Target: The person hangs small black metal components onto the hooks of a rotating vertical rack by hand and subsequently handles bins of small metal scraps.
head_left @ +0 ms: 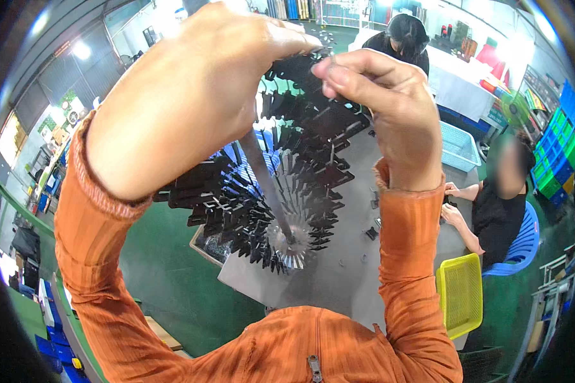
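Observation:
A tall round rack with a grey central pole [262, 172] stands before me, its spokes carrying tiers of small black parts [230, 201]. My left hand [198, 70] is raised at the rack's upper left, fingers drawn together and reaching across toward its top; what they hold is hidden behind the hand. My right hand [380, 86] is up at the rack's upper right, thumb and forefinger pinched by the black parts. Whatever sits in that pinch is too small to make out. Spoke ends [291, 242] spread around the pole's lower end.
Beneath the rack is a grey table [358, 281] with a few loose black pieces [372, 233]. A yellow basket [460, 297] and a light blue basket [459, 147] stand on the right. One person [508, 198] sits at the right; another [399, 41] is at the far side.

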A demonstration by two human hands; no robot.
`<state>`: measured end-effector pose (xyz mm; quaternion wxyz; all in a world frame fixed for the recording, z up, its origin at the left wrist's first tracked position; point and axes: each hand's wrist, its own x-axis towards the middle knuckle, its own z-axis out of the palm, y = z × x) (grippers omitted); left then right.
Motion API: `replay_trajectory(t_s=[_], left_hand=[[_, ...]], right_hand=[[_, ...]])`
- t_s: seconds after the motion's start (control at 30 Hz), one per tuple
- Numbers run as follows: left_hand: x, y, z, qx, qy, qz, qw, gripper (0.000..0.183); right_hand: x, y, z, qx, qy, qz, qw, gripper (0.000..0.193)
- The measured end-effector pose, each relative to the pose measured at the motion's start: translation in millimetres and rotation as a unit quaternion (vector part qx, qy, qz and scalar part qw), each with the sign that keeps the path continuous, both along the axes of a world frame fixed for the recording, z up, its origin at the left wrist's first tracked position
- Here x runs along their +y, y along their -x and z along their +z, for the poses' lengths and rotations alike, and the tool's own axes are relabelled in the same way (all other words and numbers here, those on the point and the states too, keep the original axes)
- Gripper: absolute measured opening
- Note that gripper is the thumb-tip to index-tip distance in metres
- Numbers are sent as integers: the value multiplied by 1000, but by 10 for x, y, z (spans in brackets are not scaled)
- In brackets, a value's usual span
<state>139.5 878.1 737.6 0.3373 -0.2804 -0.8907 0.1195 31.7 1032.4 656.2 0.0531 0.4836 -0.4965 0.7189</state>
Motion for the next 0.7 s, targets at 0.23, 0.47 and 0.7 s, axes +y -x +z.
replay_trajectory(t_s=[0.23, 0.47, 0.7], left_hand=[[-41, 79, 38, -25, -9, -23, 999, 41], [-373, -29, 81, -66, -24, 8, 997, 43], [-267, -78, 64, -46, -9, 43, 998, 41]], right_hand=[[637, 240, -131, -46, -68, -46, 996, 20], [1293, 1225, -338, -109, -194, -241, 945, 27], [566, 816, -365, 103, -168, -452, 870, 22]])
